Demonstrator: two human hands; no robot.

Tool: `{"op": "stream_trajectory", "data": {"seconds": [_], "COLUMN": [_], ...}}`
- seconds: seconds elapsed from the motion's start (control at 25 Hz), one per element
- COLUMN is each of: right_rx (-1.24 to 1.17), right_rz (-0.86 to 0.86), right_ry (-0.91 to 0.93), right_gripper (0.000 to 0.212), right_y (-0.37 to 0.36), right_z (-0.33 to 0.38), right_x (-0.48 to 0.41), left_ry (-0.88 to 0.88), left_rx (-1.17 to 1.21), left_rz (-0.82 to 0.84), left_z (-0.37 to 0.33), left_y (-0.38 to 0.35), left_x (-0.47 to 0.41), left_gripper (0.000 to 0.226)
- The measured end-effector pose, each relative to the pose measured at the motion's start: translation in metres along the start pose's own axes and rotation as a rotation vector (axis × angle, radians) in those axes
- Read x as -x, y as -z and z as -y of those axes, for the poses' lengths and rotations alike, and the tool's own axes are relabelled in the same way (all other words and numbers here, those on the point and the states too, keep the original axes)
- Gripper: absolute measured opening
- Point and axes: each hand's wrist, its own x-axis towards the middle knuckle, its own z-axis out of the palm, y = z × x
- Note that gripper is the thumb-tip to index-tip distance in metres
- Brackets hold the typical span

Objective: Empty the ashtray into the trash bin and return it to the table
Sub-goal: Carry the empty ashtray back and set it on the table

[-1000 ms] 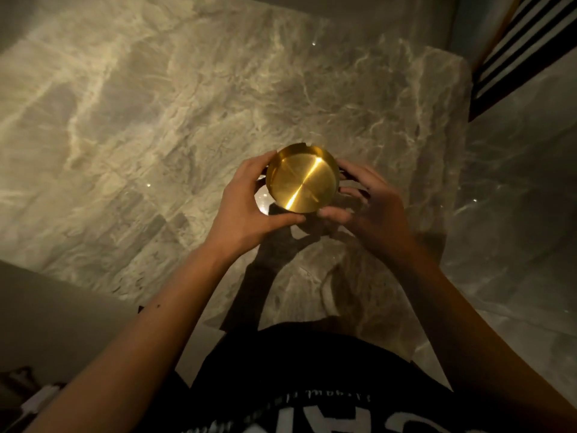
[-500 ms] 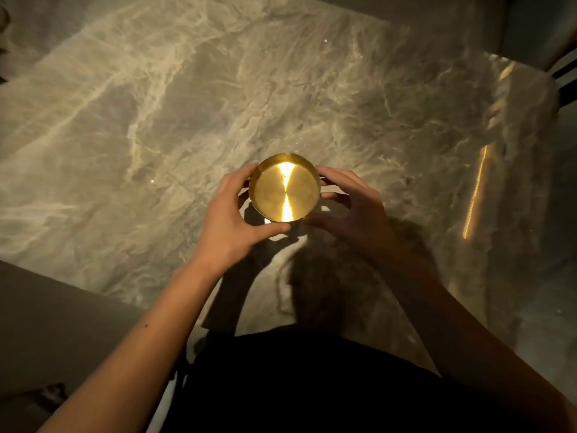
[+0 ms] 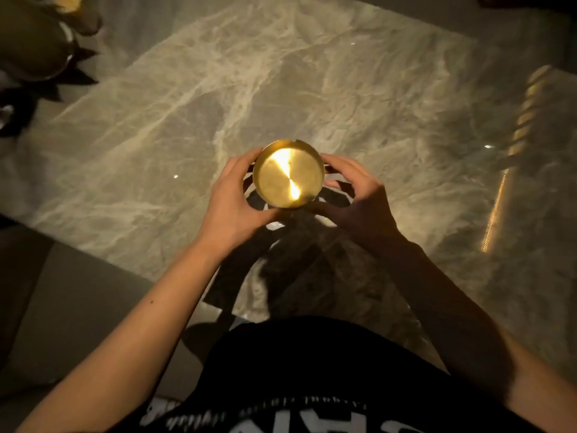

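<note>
A round gold metal ashtray (image 3: 288, 175) with notches in its rim is held a little above the grey marble table (image 3: 156, 135). Its inside looks bare and shiny. My left hand (image 3: 232, 201) wraps the ashtray's left side with the thumb under its near edge. My right hand (image 3: 356, 195) cups its right side, fingers curved around the rim. The hands' shadow falls on the marble just below them. No trash bin is in view.
A dark rounded object with spiky dark shapes (image 3: 37, 48) sits at the table's far left corner. A streak of warm light (image 3: 496, 207) reflects along the table's right side. The table's near edge (image 3: 103, 257) runs diagonally at lower left.
The view has shifted to the right over the table, bringing the dark object at far left into sight. Both hands keep the ashtray between them, in much the same grip.
</note>
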Motion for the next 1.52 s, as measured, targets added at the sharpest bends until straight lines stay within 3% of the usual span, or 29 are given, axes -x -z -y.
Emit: {"op": "stream_trajectory", "data": {"seconds": [0.24,0.48,0.76,1.12,1.52], "right_rx": [-0.087,0.070,0.016,-0.026,0.025], "right_rz": [0.084,0.168,0.140,0.274,0.373], "right_ry": [0.050,0.022,-0.094,-0.107,-0.087], "right_gripper": [0.073,0.074,0.071,0.074,0.074], "right_y": [-0.043,-0.097,-0.205,-0.376,-0.485], "right_z": [0.010,0.032,0.094,0.153,0.178], "right_x": [-0.009,-0.027,-0.079,-0.126,-0.148], "left_ry": [0.074,0.085,-0.137,-0.069,0.129], "left_rx": [-0.021,0.022,-0.112,-0.038,0.060], "left_rz": [-0.107,-0.097,-0.077,-0.200,-0.252], "left_z": [0.023,0.065,0.134,0.237,0.320], "left_y": [0.032,0.083,0.197,0.343,0.414], "left_x": [0.024,0.017,-0.025,-0.014,-0.009], "left_gripper": [0.098,0.097,0.100,0.106,0.097]}}
